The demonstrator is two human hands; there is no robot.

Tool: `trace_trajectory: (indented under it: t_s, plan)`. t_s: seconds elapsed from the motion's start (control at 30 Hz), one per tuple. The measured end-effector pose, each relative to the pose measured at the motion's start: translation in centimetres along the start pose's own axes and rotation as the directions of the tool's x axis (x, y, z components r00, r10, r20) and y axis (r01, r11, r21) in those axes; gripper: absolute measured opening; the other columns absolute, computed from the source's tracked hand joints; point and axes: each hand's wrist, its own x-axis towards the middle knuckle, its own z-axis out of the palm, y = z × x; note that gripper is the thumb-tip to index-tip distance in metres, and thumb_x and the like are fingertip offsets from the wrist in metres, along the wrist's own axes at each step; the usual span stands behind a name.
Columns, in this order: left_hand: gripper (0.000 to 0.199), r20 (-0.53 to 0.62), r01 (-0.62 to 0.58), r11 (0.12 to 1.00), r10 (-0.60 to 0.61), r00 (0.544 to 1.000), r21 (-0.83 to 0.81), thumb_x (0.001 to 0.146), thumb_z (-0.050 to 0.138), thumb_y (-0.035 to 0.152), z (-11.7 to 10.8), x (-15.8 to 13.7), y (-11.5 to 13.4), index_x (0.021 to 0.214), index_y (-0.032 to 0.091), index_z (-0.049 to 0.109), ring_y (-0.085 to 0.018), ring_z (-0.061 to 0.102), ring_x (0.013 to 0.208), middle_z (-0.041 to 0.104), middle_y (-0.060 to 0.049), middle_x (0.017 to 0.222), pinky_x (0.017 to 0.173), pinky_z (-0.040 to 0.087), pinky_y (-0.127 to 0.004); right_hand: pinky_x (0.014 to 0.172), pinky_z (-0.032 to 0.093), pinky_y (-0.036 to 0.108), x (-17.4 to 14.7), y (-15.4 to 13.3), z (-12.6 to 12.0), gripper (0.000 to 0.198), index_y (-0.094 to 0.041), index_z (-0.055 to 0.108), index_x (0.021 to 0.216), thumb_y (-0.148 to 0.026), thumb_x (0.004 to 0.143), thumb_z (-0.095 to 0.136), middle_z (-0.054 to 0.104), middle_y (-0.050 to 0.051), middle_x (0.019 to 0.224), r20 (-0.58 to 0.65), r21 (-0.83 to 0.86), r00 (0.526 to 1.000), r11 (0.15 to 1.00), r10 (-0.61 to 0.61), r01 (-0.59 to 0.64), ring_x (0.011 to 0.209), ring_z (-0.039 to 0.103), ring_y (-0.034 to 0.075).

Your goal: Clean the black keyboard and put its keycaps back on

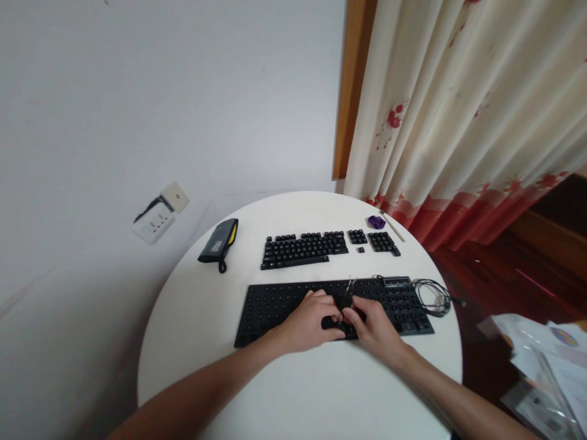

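Observation:
A black keyboard base (pixel 279 302), its keycaps taken off over most of what shows, lies across the table before me. Over its middle my two hands meet, fingertips close together. My right hand (pixel 376 325) pinches the dark handle of a wire keycap puller (pixel 347 298), whose thin wire ends point away from me. Beside it, my left hand (pixel 315 321) rests on the keyboard with curled fingers; whatever is at its fingertips is hidden. Farther back, loose black keycaps (pixel 302 247) are laid out in keyboard order, with a number block (pixel 381 242) at their right.
The round white table (pixel 192 342) stands by the wall. On it are a dark pouch with a yellow edge (pixel 220 241), a purple crumpled cloth (pixel 376 222), a thin brush-like stick (pixel 393 227) and a coiled cable (pixel 433 298). Plastic bags (pixel 541 360) lie at right.

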Motion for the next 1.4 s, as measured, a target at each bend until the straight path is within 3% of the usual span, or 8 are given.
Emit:
trace_trajectory:
  t_s: [0.17,0.3,0.43,0.63,0.87,1.07,1.4]
  plan:
    - [0.015,-0.160,0.029,0.981,-0.061,0.985,-0.192,0.076,0.080,0.021,0.3,0.2,0.1,0.084,0.019,0.068,-0.018,0.058,0.087,0.064,0.000,0.089,0.080,0.043,-0.030,0.063,0.040,0.027,0.3,-0.8,-0.3,0.027,-0.018,0.058,0.077,-0.029,0.100,0.047,0.061,0.002,0.073,-0.112,-0.027,0.989,0.996,-0.093,0.090,0.068,0.055,0.016]
    - [0.012,-0.355,0.032,0.946,-0.153,0.922,-0.324,0.075,0.079,0.017,0.2,0.5,0.4,0.079,0.017,0.067,-0.014,0.057,0.075,0.061,0.000,0.081,0.067,0.044,-0.025,0.069,0.043,0.028,1.5,-2.1,-0.4,0.019,-0.019,0.058,0.085,-0.023,0.099,0.047,0.062,0.004,0.082,-0.119,-0.086,0.961,0.967,-0.248,0.239,0.074,0.057,0.017]
    - [0.008,-0.485,-0.003,0.936,-0.180,0.856,-0.353,0.085,0.068,0.014,-0.6,0.5,0.1,0.091,0.018,0.070,-0.015,0.061,0.081,0.065,-0.002,0.088,0.075,0.049,-0.027,0.072,0.045,0.029,3.2,-2.8,-0.1,0.018,-0.020,0.056,0.086,-0.019,0.099,0.044,0.061,0.006,0.086,-0.101,-0.134,0.934,0.935,-0.342,0.327,0.078,0.059,0.019]
    - [0.012,-0.503,-0.011,0.950,-0.155,0.850,-0.311,0.090,0.061,0.015,-0.4,0.4,-0.9,0.093,0.019,0.072,-0.016,0.065,0.086,0.069,-0.003,0.091,0.082,0.053,-0.029,0.062,0.042,0.028,3.8,-2.3,1.1,0.022,-0.021,0.053,0.078,-0.021,0.098,0.046,0.061,0.002,0.074,-0.219,-0.170,0.957,0.974,-0.189,0.153,0.065,0.057,0.017]
    - [0.019,-0.497,-0.027,0.935,-0.163,0.852,-0.353,0.092,0.057,0.013,0.5,0.6,-1.0,0.107,0.020,0.066,-0.016,0.065,0.091,0.066,-0.004,0.102,0.084,0.056,-0.030,0.061,0.048,0.027,4.2,-1.1,0.8,0.025,-0.018,0.062,0.085,-0.035,0.098,0.049,0.069,0.004,0.076,-0.229,0.120,0.971,0.992,0.066,-0.039,0.065,0.065,0.018]
    - [0.028,-0.409,-0.022,0.968,-0.085,0.909,-0.248,0.085,0.068,0.014,0.4,0.5,-1.0,0.111,0.024,0.066,-0.017,0.061,0.093,0.061,-0.004,0.107,0.087,0.056,-0.032,0.064,0.054,0.031,4.5,-0.4,0.9,0.032,-0.016,0.065,0.084,-0.044,0.095,0.054,0.071,0.007,0.077,-0.229,0.227,0.966,0.972,0.115,-0.062,0.069,0.067,0.021]
    - [0.013,-0.487,-0.091,0.987,0.014,0.873,-0.134,0.089,0.061,0.008,0.8,0.5,-1.0,0.091,0.021,0.063,-0.020,0.062,0.105,0.064,-0.006,0.109,0.096,0.052,-0.036,0.060,0.058,0.034,4.3,-0.4,1.6,0.040,-0.018,0.063,0.082,-0.056,0.090,0.059,0.070,0.007,0.075,-0.213,0.424,0.953,0.899,0.215,-0.108,0.065,0.067,0.022]
